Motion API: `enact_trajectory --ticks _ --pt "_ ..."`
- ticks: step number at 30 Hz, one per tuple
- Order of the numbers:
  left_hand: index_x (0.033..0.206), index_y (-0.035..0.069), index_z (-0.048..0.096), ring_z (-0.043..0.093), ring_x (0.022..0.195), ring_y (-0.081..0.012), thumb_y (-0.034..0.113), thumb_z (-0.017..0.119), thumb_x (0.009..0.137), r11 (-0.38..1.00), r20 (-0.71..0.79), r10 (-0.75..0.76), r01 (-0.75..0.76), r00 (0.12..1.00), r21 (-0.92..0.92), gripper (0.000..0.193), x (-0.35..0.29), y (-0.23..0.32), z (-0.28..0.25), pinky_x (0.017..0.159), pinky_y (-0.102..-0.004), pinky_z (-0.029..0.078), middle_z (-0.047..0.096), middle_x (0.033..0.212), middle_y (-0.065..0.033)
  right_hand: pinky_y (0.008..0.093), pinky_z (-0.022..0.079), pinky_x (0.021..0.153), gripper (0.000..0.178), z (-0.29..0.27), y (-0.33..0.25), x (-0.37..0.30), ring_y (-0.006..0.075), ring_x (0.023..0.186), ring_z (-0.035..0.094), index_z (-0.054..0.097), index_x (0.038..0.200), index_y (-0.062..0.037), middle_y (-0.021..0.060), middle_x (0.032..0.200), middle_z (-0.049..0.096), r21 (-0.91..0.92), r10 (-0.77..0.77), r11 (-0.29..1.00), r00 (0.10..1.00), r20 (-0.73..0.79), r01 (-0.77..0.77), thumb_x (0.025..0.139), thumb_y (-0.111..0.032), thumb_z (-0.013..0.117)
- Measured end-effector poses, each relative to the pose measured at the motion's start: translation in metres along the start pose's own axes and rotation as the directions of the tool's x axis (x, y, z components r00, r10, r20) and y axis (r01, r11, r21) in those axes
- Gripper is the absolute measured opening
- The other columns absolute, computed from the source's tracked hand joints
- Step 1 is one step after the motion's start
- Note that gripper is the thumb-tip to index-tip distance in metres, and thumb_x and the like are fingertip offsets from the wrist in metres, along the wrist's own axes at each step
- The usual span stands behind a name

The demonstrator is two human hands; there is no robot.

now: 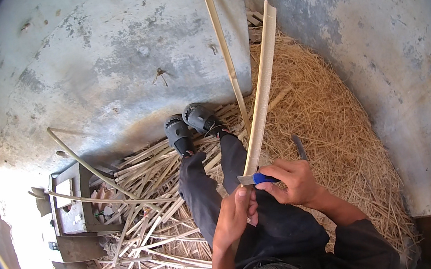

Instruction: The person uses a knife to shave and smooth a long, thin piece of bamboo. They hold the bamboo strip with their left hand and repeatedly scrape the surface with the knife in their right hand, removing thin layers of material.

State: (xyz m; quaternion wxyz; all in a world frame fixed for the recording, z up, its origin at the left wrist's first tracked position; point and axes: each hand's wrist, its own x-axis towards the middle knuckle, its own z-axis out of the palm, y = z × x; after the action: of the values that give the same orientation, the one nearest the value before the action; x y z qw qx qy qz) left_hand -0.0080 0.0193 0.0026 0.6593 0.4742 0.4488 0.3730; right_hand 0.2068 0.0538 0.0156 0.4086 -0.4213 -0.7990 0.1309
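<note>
My left hand [235,213] is closed around the lower end of a long, pale split bamboo strip [263,82], which slants up and away over my legs. In my right hand [293,181] is a knife [246,180], gripped by its blue handle. Its short, flat blade lies across the strip just above my left fingers. The blade's edge against the bamboo is too small to make out. A narrower bamboo strip [222,38] stands apart, tilted near the wall, beyond the one I hold.
Several loose bamboo strips [149,167] litter the floor at left. A heap of fine shavings [322,115] spreads at right, with a dark, narrow object [299,147] on it. A grey box-like frame [72,202] stands at left. Worn walls [122,48] curve around my grey shoes [199,117].
</note>
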Motion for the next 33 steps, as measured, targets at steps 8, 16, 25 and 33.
enact_trajectory --ticks 8,16,25,33 --pt "0.102 -0.007 0.06 0.057 0.055 -0.0153 0.038 0.035 0.121 0.986 -0.065 0.094 -0.083 0.993 0.146 0.055 -0.002 0.01 0.004 0.051 -0.0307 0.048 0.053 0.07 -0.0068 0.0379 0.051 0.052 0.026 0.006 -0.005 0.004 0.0235 0.06 0.066 0.077 0.11 -0.0123 0.004 0.076 0.063 -0.067 -0.054 0.996 0.998 -0.025 0.052 0.093 -0.03 0.082" --pt "0.102 -0.002 0.058 0.048 0.054 -0.0105 0.038 0.038 0.121 0.994 -0.088 0.014 -0.005 0.996 0.11 0.048 -0.002 0.01 0.004 0.05 -0.0297 0.043 0.05 0.068 -0.0022 0.0374 0.049 0.051 0.026 0.007 -0.002 0.005 0.0223 0.059 0.065 0.077 0.109 -0.0139 0.0027 0.074 0.062 -0.098 -0.057 0.994 0.998 -0.026 0.055 0.091 -0.032 0.083" --pt "0.1 -0.001 0.058 0.048 0.052 -0.0095 0.04 0.035 0.121 0.986 -0.089 -0.017 0.031 0.996 0.167 0.051 -0.008 0.005 0.005 0.048 -0.0284 0.041 0.049 0.067 -0.0014 0.0359 0.049 0.052 0.028 0.002 0.015 0.012 0.022 0.058 0.065 0.079 0.104 -0.0119 0.0034 0.074 0.066 -0.171 -0.047 0.985 0.996 -0.08 0.033 0.091 -0.036 0.085" --pt "0.098 0.001 0.057 0.048 0.052 -0.0082 0.037 0.038 0.121 0.991 -0.098 -0.058 0.069 0.993 0.117 0.047 -0.012 -0.002 0.003 0.049 -0.0277 0.041 0.049 0.066 -0.0005 0.0361 0.05 0.053 0.027 -0.004 0.019 0.017 0.0224 0.06 0.067 0.079 0.103 -0.0133 0.0028 0.076 0.068 -0.208 -0.076 0.976 0.994 -0.073 0.059 0.093 -0.038 0.082"
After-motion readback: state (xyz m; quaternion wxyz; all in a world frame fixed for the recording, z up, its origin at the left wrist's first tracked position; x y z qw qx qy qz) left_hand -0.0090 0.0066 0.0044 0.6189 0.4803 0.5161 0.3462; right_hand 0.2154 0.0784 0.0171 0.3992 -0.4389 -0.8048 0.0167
